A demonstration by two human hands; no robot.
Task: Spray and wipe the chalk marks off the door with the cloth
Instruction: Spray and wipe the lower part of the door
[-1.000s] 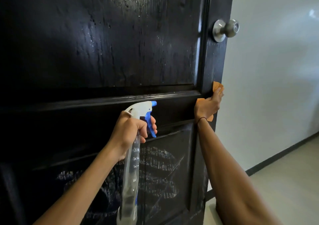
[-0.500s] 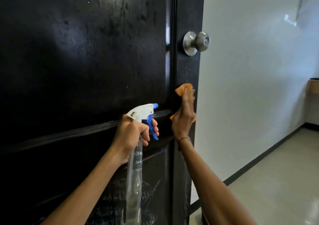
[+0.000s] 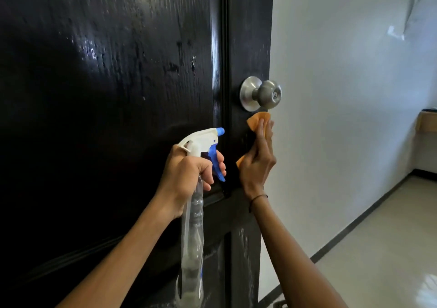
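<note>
The black panelled door (image 3: 118, 83) fills the left and middle, its upper panel shining wet. My left hand (image 3: 189, 173) grips the neck of a clear spray bottle (image 3: 192, 236) with a white and blue trigger head, nozzle aimed at the door. My right hand (image 3: 257, 161) presses an orange cloth (image 3: 256, 119) flat against the door's right stile, straight fingers over it, just under the silver knob (image 3: 262, 93). Faint chalk smears (image 3: 243, 244) show low on the door by the bottle.
A white wall (image 3: 343, 118) stands right of the door's edge, with a dark skirting strip along a pale glossy floor (image 3: 378, 260). A wooden piece of furniture (image 3: 428, 121) pokes in at the far right.
My right hand has slid the cloth up the stile from the middle rail to just below the knob. The view has risen, hiding most of the chalked lower panel. My left hand keeps the bottle.
</note>
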